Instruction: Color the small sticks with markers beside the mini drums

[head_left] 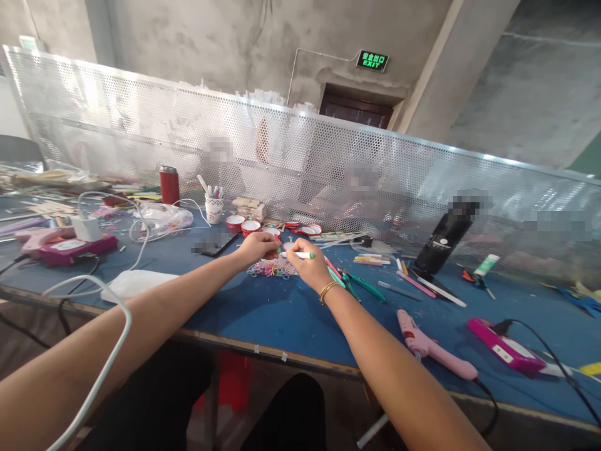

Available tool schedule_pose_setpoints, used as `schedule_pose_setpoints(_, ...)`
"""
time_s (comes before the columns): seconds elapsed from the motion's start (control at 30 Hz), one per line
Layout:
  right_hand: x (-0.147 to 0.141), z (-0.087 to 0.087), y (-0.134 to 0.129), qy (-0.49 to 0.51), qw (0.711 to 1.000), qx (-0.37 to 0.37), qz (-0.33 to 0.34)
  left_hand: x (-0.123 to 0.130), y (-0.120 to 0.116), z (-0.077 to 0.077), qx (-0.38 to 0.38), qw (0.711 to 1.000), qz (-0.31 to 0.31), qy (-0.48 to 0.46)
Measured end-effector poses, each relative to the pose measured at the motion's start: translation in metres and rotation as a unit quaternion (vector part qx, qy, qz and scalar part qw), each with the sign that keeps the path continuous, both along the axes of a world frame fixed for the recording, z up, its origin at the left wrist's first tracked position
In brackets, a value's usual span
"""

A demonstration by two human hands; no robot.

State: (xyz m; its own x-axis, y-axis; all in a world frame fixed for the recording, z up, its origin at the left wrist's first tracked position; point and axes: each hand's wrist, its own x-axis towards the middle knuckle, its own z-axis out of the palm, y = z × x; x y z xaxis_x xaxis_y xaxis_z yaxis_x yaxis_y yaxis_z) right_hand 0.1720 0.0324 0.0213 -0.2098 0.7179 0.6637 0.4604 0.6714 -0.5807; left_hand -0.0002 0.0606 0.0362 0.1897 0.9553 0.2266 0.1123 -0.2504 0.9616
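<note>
Over the middle of the blue table, my right hand (308,263) is closed round a white marker pen (301,255) with a green end. Its tip points left, toward my left hand (257,248), whose fingers are pinched together close by. A small greenish thing shows at the left fingertips, too small to name. Below both hands lies a pile of thin colourful rubber bands (272,269). Just beyond my hands stand small red-and-white cups (250,227). Pliers with green handles (366,285) lie right of my right hand.
A pink glue gun (436,354) and a magenta power strip (507,347) lie at the right, near a black bottle (444,241). Left are a phone (218,244), a pen cup (215,208), a red can (169,185) and a white cable (119,338) crossing my left arm. A perforated metal screen (319,156) stands behind.
</note>
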Motion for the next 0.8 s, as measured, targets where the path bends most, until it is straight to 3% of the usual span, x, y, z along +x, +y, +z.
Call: schedule_pose_setpoints(0.8,0.0024,0.003,-0.0002,0.0,1.0,0.002,-0.013,-0.0005,0.0025,-0.0005,-0.006,1.0,-0.004,-0.004)
